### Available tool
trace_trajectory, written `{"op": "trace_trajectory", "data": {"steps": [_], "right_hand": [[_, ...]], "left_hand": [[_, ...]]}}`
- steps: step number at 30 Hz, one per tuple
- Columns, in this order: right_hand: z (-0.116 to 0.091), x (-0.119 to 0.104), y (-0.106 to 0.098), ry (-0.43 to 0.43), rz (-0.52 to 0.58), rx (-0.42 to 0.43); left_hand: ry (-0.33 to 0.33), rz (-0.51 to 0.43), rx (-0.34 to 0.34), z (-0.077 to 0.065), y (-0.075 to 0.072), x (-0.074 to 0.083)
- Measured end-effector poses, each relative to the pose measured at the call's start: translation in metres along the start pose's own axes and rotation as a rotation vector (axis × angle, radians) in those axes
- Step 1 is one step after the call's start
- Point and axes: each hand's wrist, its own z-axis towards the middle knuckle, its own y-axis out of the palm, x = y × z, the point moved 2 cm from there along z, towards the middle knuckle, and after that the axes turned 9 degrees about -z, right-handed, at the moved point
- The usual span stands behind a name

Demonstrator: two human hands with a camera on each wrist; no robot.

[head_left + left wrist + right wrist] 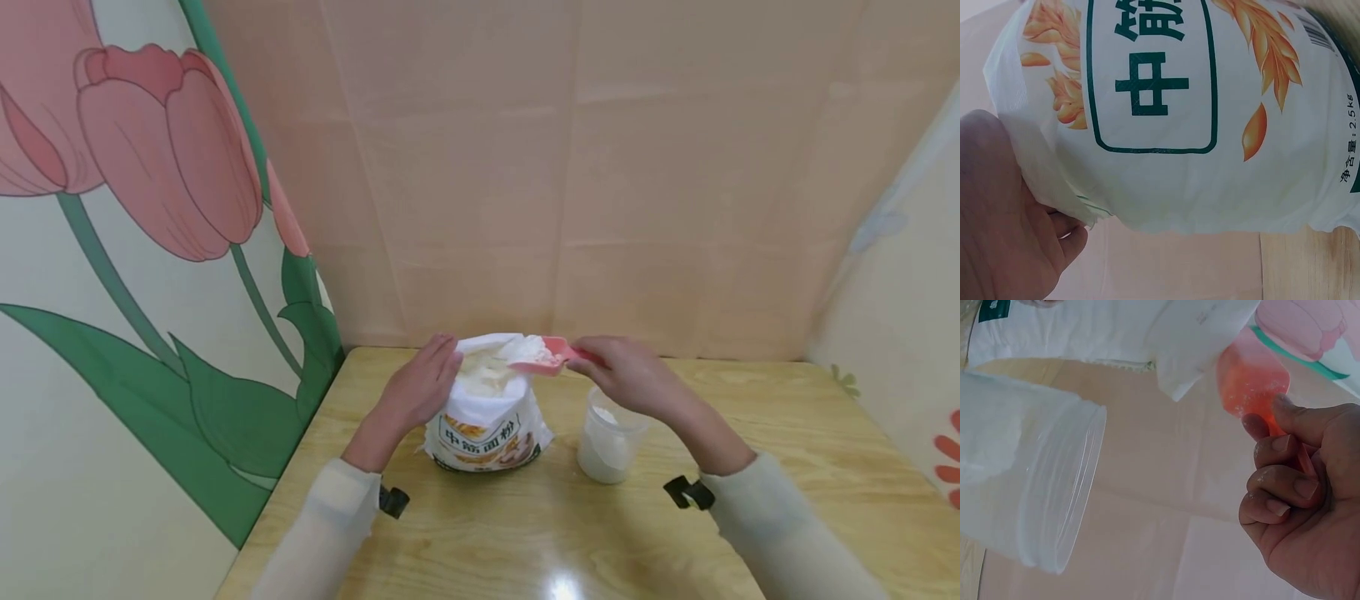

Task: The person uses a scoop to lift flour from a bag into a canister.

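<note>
An open white flour bag (pixel 486 425) with printed wheat stands upright on the table, flour showing in its mouth. My left hand (pixel 422 379) holds the bag's upper left edge; in the left wrist view the thumb of that hand (pixel 1007 206) lies along the bag and the fingertips curl at its edge. My right hand (pixel 626 371) grips the handle of a pink scoop (pixel 553 357), level with the bag's right rim and heaped with white flour. Right of the bag, below the right hand, stands a clear plastic jar (pixel 609 450) without a lid, partly filled with flour.
The wood-grain table (pixel 480 533) runs back to a pinkish cloth backdrop (pixel 600 183). A wall with painted tulips (pixel 172 150) borders the left side, and a pale wall (pixel 900 325) the right. Black camera straps show at both wrists.
</note>
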Motion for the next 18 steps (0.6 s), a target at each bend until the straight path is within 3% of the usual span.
{"op": "trace_trajectory", "data": {"steps": [10,18], "right_hand": [[-0.021,0.014,-0.010,-0.038,-0.006,0.064],[-0.040,0.028,-0.014,0.016,-0.023,0.051]], "left_hand": [[-0.015,-0.013,-0.018,0.000,-0.002,0.000],[-0.010,-0.016,-0.028,0.000,-0.003,0.000]]}}
